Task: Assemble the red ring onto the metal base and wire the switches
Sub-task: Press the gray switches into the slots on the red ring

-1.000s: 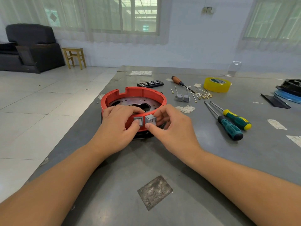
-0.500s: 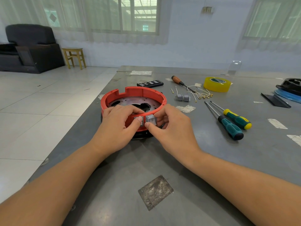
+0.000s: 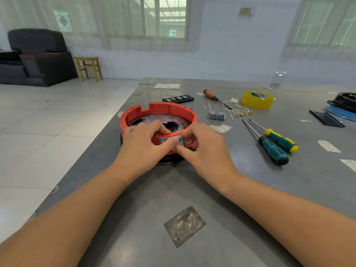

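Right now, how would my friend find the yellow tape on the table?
Start at the red ring under the hands, then look right, past the loose wires. The yellow tape lies flat there: the only see-through yellow roll, rounder than the screwdrivers nearby.

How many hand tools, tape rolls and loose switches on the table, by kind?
Screwdrivers: 3, one wood-handled, one teal and black, one green and yellow
Tape rolls: 1, yellow
Loose grey switches: 2
Total: 6
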Demonstrator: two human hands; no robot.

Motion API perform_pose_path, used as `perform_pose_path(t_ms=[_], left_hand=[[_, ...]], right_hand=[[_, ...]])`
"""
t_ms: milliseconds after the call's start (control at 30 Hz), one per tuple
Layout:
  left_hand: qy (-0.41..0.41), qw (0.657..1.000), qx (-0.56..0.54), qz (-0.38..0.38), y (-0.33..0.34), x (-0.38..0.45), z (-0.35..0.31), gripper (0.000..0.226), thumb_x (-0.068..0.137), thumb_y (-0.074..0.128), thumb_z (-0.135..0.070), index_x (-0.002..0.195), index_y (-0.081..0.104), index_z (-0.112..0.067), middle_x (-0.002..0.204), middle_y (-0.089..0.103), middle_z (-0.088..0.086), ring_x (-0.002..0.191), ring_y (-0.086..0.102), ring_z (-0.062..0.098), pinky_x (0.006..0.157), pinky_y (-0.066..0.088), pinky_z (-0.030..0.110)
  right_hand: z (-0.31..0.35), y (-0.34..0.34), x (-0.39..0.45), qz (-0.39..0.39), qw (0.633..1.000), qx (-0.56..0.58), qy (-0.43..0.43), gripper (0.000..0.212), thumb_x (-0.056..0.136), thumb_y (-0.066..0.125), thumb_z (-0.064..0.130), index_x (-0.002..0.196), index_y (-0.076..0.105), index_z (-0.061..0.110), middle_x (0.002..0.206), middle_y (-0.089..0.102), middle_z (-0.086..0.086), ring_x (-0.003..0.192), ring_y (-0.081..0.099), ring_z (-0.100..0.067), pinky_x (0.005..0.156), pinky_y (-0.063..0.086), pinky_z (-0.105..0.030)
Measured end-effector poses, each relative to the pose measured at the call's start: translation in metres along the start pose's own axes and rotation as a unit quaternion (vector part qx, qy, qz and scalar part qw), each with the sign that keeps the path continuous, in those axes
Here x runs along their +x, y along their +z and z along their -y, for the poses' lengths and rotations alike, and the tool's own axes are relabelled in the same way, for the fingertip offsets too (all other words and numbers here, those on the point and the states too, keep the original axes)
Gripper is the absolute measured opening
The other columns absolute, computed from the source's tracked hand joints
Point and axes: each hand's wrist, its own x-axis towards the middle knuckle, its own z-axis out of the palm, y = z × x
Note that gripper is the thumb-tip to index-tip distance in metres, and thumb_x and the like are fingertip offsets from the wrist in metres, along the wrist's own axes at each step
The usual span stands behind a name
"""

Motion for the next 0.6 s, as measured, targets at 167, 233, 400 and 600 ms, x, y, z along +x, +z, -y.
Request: perform_pose_path(t_ms=[167, 233, 400, 600], left_hand=[[0.01, 1.0, -0.007, 0.009, -0.005, 0.001, 0.003, 0.02, 0.088, 0.069, -0.06, 0.092, 0.069, -0.04, 0.092, 0.067, -0.013, 0.107, 0.056, 0.018, 0.104, 0.038, 0.041], [0.004, 1.0, -0.01, 0.021, -0.009, 0.0, 0.006, 0.022, 0.086, 0.069, -0.061, 0.094, 0.069, -0.041, 0.095, 0.065, -0.013, 0.109, 0.053, 0.018, 0.102, 0.041, 0.041], [0.028, 0.997, -0.021, 0.065, -0.018, -0.001, 0.01, 0.032, 0.073, 0.056, -0.073, 0.091, 0.067, -0.049, 0.097, 0.066, -0.016, 0.108, 0.053, 0.017, 0.088, 0.041, 0.034], [0.035, 0.996, -0.019, 0.084, -0.019, 0.0, 0.013, 0.028, 0.075, 0.056, -0.073, 0.091, 0.066, -0.052, 0.101, 0.07, -0.011, 0.11, 0.055, 0.019, 0.093, 0.043, 0.034]], right_hand=[[-0.012, -0.014, 0.003, 0.024, 0.997, -0.021, -0.067, 0.031, 0.089, 0.075, 0.037, 0.112, 0.065, 0.02, 0.112, 0.06, 0.009, 0.104, 0.057, -0.004, 0.091, 0.047, -0.021], [-0.019, -0.024, 0.007, 0.022, 0.996, -0.031, -0.083, 0.033, 0.091, 0.067, 0.031, 0.122, 0.067, 0.019, 0.128, 0.061, 0.008, 0.123, 0.054, -0.009, 0.107, 0.043, -0.032], [-0.03, -0.027, 0.007, 0.084, 0.991, -0.053, -0.086, 0.04, 0.09, 0.067, 0.038, 0.126, 0.069, 0.021, 0.13, 0.064, 0.009, 0.132, 0.052, -0.011, 0.113, 0.036, -0.044], [-0.025, -0.021, 0.006, 0.076, 0.992, -0.053, -0.092, 0.036, 0.087, 0.069, 0.044, 0.116, 0.069, 0.023, 0.116, 0.064, 0.01, 0.118, 0.053, -0.009, 0.105, 0.039, -0.04]])
